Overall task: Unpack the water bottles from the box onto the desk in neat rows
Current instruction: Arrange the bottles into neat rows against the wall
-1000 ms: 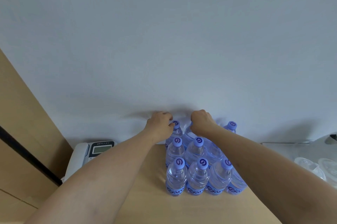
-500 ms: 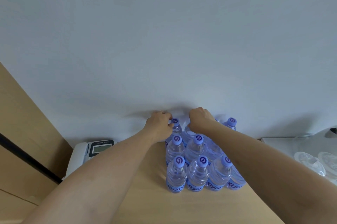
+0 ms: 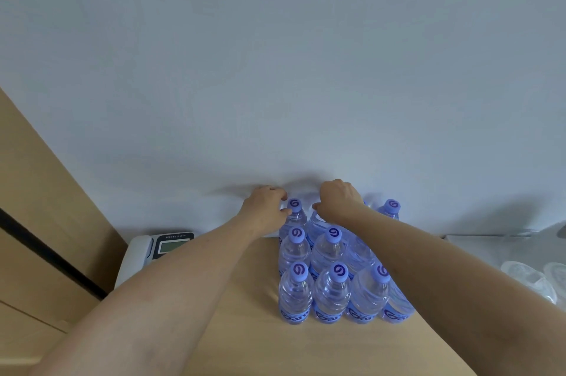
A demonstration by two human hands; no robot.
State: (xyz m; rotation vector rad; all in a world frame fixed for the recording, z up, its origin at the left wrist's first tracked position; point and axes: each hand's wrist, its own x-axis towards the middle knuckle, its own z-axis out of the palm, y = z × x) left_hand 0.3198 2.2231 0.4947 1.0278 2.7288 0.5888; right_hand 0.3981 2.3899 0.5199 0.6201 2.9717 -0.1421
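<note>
1. Bottles (image 3: 332, 290) upright in close rows on desk (image 3: 245, 329), purple caps up, back row against wall (image 3: 275, 69).
2. Left hand (image 3: 266, 207) curled beside back-left bottle's cap (image 3: 294, 204).
3. Right hand (image 3: 337, 198) curled over back row, grip hidden.
4. Phone (image 3: 153, 250) at desk's left, by wall.

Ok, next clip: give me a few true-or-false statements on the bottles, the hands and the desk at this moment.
1. The bottles stand upright on the desk. True.
2. Both hands are at the front row. False: the left hand and right hand are at the back row, by the wall.
3. The caps are red. False: they are purple-blue.
4. A desk phone sits left of the bottles. True.
5. The cardboard box is in view. False: none shows.
</note>
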